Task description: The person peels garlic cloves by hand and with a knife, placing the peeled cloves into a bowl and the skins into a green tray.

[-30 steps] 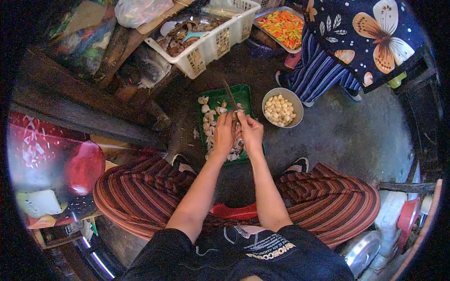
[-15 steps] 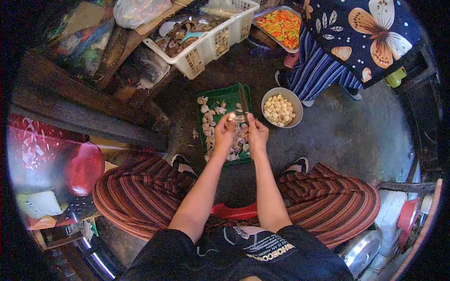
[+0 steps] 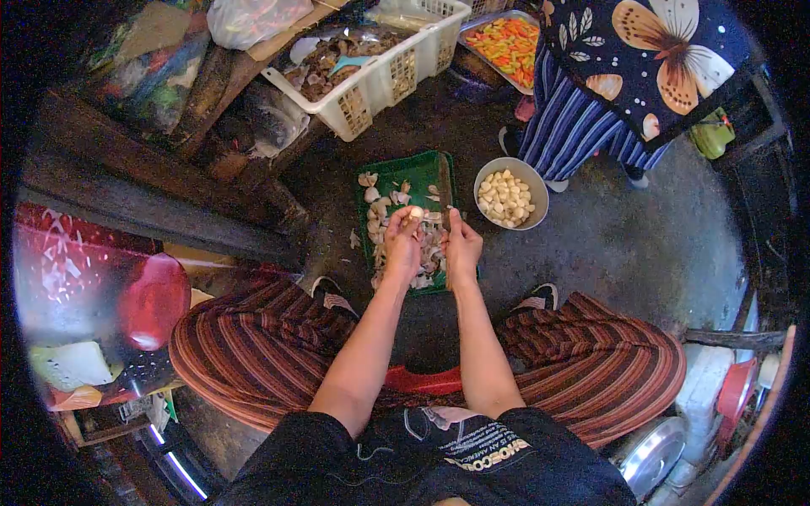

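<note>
Pinched between the fingertips of my left hand (image 3: pixel 402 246) is a pale garlic clove (image 3: pixel 417 214). My right hand (image 3: pixel 462 250) is closed around a knife (image 3: pixel 445 187), its dark blade pointing away from me. Both hands are over a green tray (image 3: pixel 388 175), where unpeeled garlic cloves (image 3: pixel 371 195) and loose papery skins (image 3: pixel 427 253) lie. Just right of the tray, a round metal bowl (image 3: pixel 545 202) holds many peeled garlic cloves (image 3: pixel 504 199).
A white plastic crate (image 3: pixel 350 114) with brown contents stands at upper left. Beyond it is a tray of orange and green chillies (image 3: pixel 506 49). Another person in striped trousers (image 3: pixel 564 126) is near the bowl. Metal lids (image 3: pixel 654 455) lie at lower right.
My hands stay over the tray, with the clove and knife still held and slightly shifted. The other person's butterfly-print clothing has moved a little left and up.
</note>
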